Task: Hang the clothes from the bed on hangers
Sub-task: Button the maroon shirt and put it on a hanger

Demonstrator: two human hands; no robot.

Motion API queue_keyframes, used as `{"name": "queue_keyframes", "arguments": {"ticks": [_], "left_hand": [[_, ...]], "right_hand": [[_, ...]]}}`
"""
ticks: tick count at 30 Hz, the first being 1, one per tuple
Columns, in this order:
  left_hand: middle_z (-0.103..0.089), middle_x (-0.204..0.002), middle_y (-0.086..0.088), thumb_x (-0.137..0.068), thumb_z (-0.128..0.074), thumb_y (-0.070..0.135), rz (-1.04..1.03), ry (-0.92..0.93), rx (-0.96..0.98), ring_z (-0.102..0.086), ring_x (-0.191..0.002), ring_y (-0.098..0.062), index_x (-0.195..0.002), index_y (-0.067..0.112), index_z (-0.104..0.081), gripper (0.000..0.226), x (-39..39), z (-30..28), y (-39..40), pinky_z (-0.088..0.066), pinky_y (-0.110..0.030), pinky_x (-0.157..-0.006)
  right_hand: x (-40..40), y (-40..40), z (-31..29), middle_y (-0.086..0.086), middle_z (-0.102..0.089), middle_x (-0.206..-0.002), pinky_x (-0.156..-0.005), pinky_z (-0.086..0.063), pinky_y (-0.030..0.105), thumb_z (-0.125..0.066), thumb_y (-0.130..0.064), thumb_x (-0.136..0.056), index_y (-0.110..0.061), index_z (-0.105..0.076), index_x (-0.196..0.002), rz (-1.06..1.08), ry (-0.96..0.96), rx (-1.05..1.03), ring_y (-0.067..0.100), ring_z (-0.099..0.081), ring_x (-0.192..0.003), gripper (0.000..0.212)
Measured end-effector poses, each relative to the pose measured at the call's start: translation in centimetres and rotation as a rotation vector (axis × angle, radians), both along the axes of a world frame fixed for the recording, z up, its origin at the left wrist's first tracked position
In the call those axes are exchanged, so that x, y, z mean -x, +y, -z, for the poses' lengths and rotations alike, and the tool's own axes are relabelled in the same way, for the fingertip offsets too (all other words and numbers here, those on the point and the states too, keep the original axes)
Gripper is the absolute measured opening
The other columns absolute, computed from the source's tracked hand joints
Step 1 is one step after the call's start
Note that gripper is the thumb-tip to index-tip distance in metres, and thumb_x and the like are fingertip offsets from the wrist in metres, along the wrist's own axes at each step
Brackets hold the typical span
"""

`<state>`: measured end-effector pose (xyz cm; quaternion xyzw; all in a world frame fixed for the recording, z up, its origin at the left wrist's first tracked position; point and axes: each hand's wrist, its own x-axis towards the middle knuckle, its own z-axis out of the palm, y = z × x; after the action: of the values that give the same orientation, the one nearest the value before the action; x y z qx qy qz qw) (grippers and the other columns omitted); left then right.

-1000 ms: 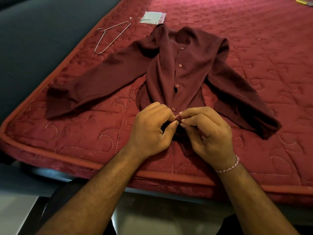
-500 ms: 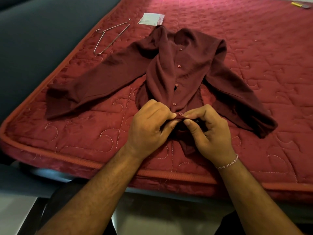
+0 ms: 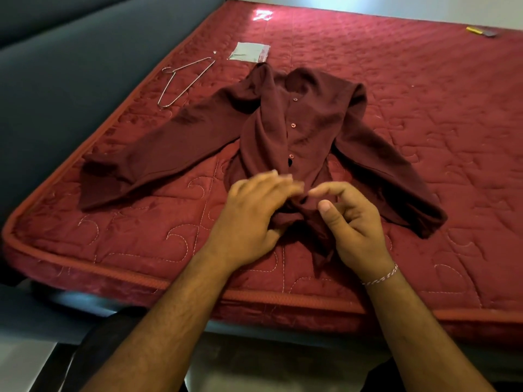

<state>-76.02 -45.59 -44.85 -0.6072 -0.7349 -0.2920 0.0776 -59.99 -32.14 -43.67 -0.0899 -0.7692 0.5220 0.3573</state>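
Here, head view only.
Shirt: a maroon button-front shirt (image 3: 300, 131) lies on the red quilted mattress (image 3: 424, 114), sleeves spread out to both sides, its lower front bunched near the mattress's near edge.
Left hand: the left hand (image 3: 252, 219) is over the bunched hem, palm down, fingers stretched out and slightly blurred; whether they touch the cloth I cannot tell. It holds nothing.
Right hand: the right hand (image 3: 351, 219) is just beside the left, over the hem, fingers loosely bent and spread, thumb raised, gripping nothing. A thread bracelet (image 3: 380, 277) circles that wrist.
Hanger: a wire hanger (image 3: 184, 80) lies flat on the mattress near its left border, beyond the shirt's left-hand sleeve and apart from both hands.
Packet: a small clear packet (image 3: 249, 51) lies on the mattress just past the collar.
Far corner: a small yellow item (image 3: 472, 29), too small to identify.
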Motion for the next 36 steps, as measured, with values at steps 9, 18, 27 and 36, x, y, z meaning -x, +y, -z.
{"name": "queue_keyframes", "arguments": {"ticks": [9,18,27,36], "left_hand": [[-0.075,-0.095,0.002,-0.083,-0.058,0.013,0.430,-0.741,0.368,-0.070,-0.087,-0.012,-0.108,0.019,-0.072,0.030,-0.1,-5.4,-2.8,-0.054,-0.033,-0.080],[-0.059,-0.144,-0.003,-0.083,-0.070,0.059,0.192,-0.290,0.138,-0.057,-0.132,-0.018,-0.148,0.022,-0.051,0.078,7.6,-9.3,4.2,-0.047,-0.047,-0.110],[-0.074,-0.108,0.004,-0.099,-0.061,0.042,0.006,0.103,0.361,-0.069,-0.103,-0.024,-0.107,0.027,-0.068,0.018,8.7,-3.4,5.8,-0.050,-0.036,-0.082],[-0.069,-0.065,-0.005,-0.088,-0.068,0.023,-0.398,-0.745,-0.320,-0.062,-0.045,-0.017,-0.081,0.020,-0.067,0.008,13.9,-6.2,7.7,-0.046,-0.029,-0.053]], "right_hand": [[5.0,5.2,-1.6,0.005,-0.034,-0.157,-0.114,-0.033,0.039,-0.063,-0.004,-0.076,-0.030,-0.042,-0.152,0.243,-0.477,-0.707,0.031,-0.038,-0.140,0.083],[5.8,5.5,-2.5,0.004,-0.072,-0.087,-0.075,-0.052,0.045,-0.046,-0.032,-0.086,-0.016,-0.062,-0.090,-0.106,-0.737,-0.759,0.030,-0.067,-0.083,0.023],[8.1,7.4,-7.0,-0.008,-0.073,-0.086,-0.074,-0.055,0.030,-0.075,-0.028,-0.087,-0.024,-0.070,-0.093,0.131,-0.291,-0.119,0.006,-0.067,-0.077,0.008],[18.7,6.3,-2.3,0.005,-0.057,-0.118,-0.090,-0.048,0.040,-0.076,-0.052,-0.075,-0.022,-0.053,-0.119,0.443,-0.535,-0.221,0.032,-0.057,-0.114,0.059]]}}
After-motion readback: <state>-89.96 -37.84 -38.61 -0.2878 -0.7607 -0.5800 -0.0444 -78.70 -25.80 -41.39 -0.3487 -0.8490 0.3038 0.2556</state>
